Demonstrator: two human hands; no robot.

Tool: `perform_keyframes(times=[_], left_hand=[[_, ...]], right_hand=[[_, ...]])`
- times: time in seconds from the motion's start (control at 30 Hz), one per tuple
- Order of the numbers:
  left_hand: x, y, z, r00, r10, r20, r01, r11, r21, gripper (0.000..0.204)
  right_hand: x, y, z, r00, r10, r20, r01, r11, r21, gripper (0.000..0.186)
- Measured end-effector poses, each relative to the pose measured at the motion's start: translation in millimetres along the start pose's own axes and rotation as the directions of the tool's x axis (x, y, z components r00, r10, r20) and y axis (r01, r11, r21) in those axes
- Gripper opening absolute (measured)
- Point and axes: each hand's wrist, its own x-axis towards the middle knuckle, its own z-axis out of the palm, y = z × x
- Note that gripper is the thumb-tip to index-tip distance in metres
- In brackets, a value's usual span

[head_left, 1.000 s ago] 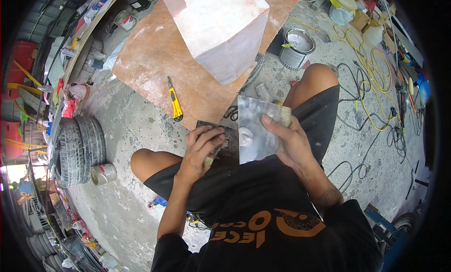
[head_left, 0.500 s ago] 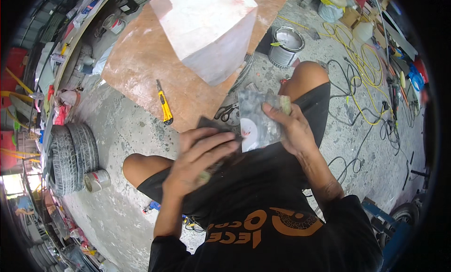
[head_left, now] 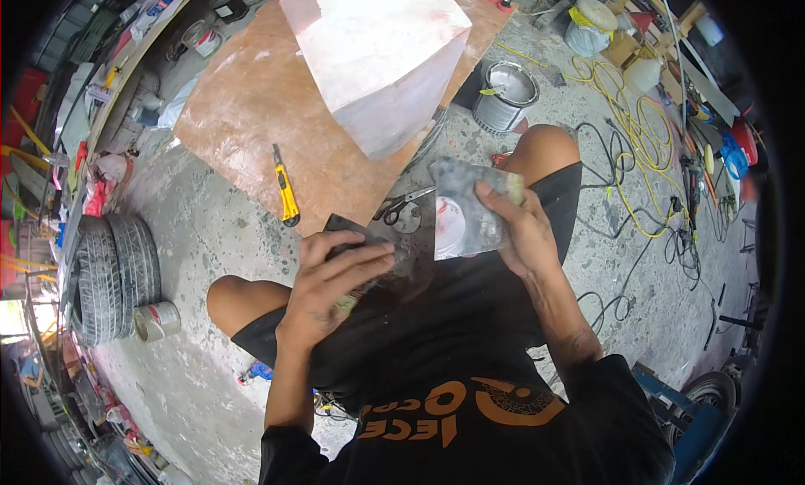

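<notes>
My right hand [head_left: 528, 225] grips a wide flat scraper [head_left: 470, 179], its thumb on the grey smeared face. A round white patch with red marks shows on this face, and a yellow-green edge lies under the fingers. Closed round a second, darker flat scraper [head_left: 342, 225] is my left hand [head_left: 323, 284]; its fingers cover most of it, and a yellow-green part shows beneath the palm. The two scrapers are apart, above my lap. Beyond them, black-handled scissors [head_left: 394, 210] lie on the floor, and a yellow utility knife [head_left: 286, 187] rests on a brown board [head_left: 235, 124].
A white box-like piece [head_left: 381, 41] stands on the board. An open can [head_left: 506, 95] of grey-white material is beside it. Yellow hose [head_left: 625, 108] and black cables [head_left: 616, 212] coil at right. Tires [head_left: 99, 280] and a small can [head_left: 157, 321] stand at left.
My left hand has moved left and slightly down with its dark scraper, widening the gap between the scrapers. The right-hand scraper's face has turned slightly. The whole view has shifted a little.
</notes>
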Motion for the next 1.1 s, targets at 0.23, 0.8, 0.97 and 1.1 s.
perform_keyframes(times=[0.23,0.8,0.97,1.1], left_hand=[[11,40,85,0.890,-0.010,-0.455,-0.155,0.934,-0.322,0.067],[-2,14,27,0.999,0.041,0.027,-0.042,0.999,0.025,0.045],[6,18,37,0.975,0.043,-0.217,-0.073,0.989,-0.132,0.049],[-6,-7,63,0.979,0.046,-0.199,-0.047,0.999,-0.001,0.046]], right_hand=[[-15,20,30,0.996,-0.034,-0.081,0.042,0.995,0.092,0.026],[-8,11,18,0.993,-0.077,-0.085,0.051,0.960,-0.277,0.034],[-9,11,0,0.991,-0.105,-0.083,0.065,0.921,-0.385,0.034],[-12,1,20,0.997,-0.062,-0.051,0.055,0.990,-0.130,0.030]])
